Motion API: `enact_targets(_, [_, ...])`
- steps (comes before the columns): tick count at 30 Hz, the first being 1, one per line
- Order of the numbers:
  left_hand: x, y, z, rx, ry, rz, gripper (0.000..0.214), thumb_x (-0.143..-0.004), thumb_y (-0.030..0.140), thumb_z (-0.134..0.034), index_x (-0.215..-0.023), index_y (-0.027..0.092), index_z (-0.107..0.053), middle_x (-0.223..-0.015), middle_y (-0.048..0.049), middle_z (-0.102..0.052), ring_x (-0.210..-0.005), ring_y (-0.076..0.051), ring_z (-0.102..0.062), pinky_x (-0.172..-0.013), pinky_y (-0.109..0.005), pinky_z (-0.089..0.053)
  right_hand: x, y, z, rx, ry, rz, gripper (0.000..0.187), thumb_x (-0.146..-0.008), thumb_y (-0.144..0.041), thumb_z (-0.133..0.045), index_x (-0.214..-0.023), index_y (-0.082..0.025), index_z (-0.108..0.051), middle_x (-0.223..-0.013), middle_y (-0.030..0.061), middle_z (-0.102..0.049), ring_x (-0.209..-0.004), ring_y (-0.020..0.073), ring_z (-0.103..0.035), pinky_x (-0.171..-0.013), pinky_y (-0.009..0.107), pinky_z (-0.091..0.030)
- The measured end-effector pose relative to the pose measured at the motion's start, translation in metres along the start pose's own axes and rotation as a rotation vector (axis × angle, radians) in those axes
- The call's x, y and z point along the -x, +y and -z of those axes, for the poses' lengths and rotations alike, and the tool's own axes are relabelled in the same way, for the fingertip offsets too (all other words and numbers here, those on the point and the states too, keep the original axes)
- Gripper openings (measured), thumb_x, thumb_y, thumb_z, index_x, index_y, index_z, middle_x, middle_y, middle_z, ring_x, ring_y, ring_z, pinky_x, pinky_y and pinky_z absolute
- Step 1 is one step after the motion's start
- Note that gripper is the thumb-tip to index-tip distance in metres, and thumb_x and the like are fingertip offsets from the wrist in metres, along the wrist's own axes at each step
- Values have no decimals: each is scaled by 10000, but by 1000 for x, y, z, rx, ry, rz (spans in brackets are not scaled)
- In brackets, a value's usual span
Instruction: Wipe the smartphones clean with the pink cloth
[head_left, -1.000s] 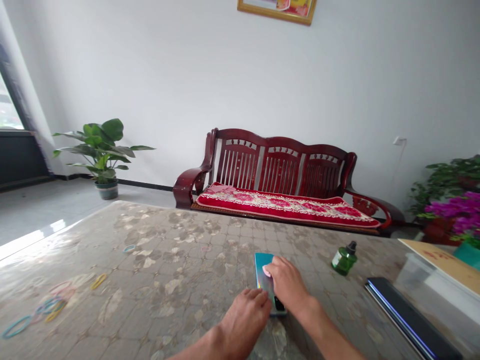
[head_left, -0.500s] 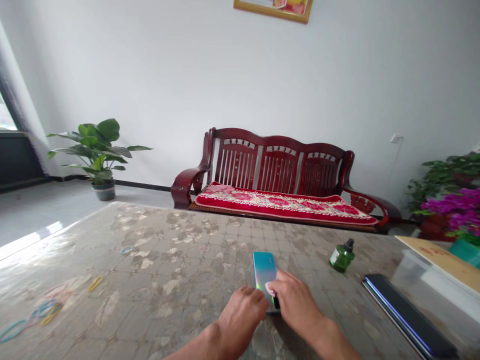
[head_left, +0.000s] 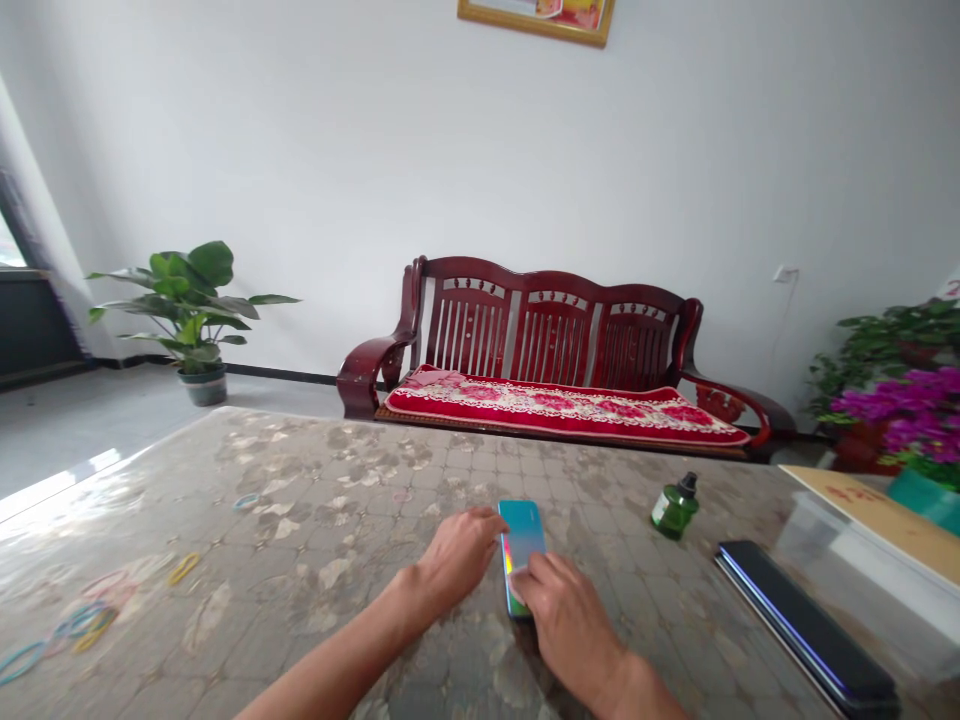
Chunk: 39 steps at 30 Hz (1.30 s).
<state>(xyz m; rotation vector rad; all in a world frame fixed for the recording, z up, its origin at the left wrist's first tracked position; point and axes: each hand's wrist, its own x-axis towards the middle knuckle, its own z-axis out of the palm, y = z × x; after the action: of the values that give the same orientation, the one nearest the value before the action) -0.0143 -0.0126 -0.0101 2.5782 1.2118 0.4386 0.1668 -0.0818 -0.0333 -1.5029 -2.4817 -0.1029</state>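
Note:
A smartphone with a shiny blue-green back lies face down on the table in front of me. At its upper left edge, my left hand grips the phone with bent fingertips. My right hand is closed over the phone's lower part, pinching a small pale pad against the back cover. Most of the pad is hidden under the fingers. To the right stands a green bottle with a black top.
Dark phones lie stacked at right, beside a clear plastic box topped by a tan board. Rubber bands are scattered at left on the patterned tablecloth. Behind the table stands a wooden bench.
My left hand has moved from the phone's lower end up to its upper left edge. My right hand has slid down and slightly left with the pad.

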Motion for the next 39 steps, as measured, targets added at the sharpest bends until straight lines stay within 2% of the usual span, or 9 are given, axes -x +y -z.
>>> enact_targets(3, [-21, -7, 2, -136, -70, -192, 463, -800, -14, -527, -1194, 208, -627, -1328, -75, -601, -1269, -230, -520, -1073, -335, -390, 4, -1, -2, -9, 24, 7, 231, -908, -61, -509, -928, -225, -670, -962, 24, -639, -887, 181, -539, -776, 291, -359])
enact_targets(6, [-41, -8, 0, -240, -167, -374, 528, -769, 13, -620, -1245, 240, -581, -1408, -84, -527, -1351, -274, -426, -1070, -393, -403, 4, 0, -6, -5, 69, 20, 216, -904, -68, -518, -925, -223, -667, -937, 24, -635, -860, 188, -533, -758, 304, -361])
enact_targets(12, [-66, -1, -3, -389, -289, -376, 567, -821, 52, -641, -1297, 331, -511, -1366, -81, -539, -1316, -269, -456, -981, -421, -456, 6, 1, -13, -43, 104, 27, 185, -888, -68, -555, -917, -221, -652, -926, 15, -633, -851, 186, -533, -752, 300, -364])
enact_targets(16, [-74, 0, -1, -407, -358, -379, 678, -710, 127, -792, -1287, 332, -501, -1318, -79, -567, -1298, -280, -467, -980, -431, -449, 9, 2, -12, -42, 88, 41, 185, -880, -70, -572, -940, -229, -645, -923, 6, -632, -859, 190, -532, -747, 300, -363])
enact_targets(21, [-72, -5, 8, -455, -402, -279, 721, -597, 222, -883, -1227, 274, -537, -1330, -100, -560, -1287, -299, -466, -994, -410, -432, 12, 12, -6, -26, 73, 37, 209, -889, -61, -554, -935, -238, -656, -920, 0, -635, -865, 183, -535, -754, 296, -361])
enact_targets(25, [-61, -8, 14, -445, -419, -100, 749, -505, 250, -914, -1174, 190, -582, -1221, -136, -615, -1137, -308, -580, -949, -406, -474, 6, 25, -1, 7, 46, -24, 261, -920, -53, -486, -932, -235, -673, -938, 15, -638, -886, 178, -535, -776, 287, -366])
enact_targets(33, [-21, -2, 17, -393, -320, 89, 480, -653, 248, -735, -1097, 89, -648, -1152, -210, -624, -1025, -344, -633, -855, -420, -532, -24, 39, 1, 62, 3, -139, 270, -944, -89, -461, -912, -232, -688, -962, 36, -648, -918, 179, -543, -800, 273, -359])
enact_targets(36, [-4, 5, 9, -371, -261, 156, 446, -724, 306, -677, -1111, 85, -648, -1143, -209, -631, -1049, -346, -617, -882, -430, -514, -31, 36, -1, 69, 21, -185, 269, -956, -115, -451, -878, -228, -682, -934, 37, -644, -889, 179, -544, -775, 274, -355])
enact_targets(39, [12, 13, -6, -313, -159, 227, 420, -751, 323, -655, -1103, 93, -651, -1111, -193, -643, -1060, -351, -591, -903, -445, -493, -29, 29, -3, 30, 33, -122, 269, -960, -126, -447, -854, -230, -672, -918, 26, -633, -880, 170, -539, -772, 267, -351])
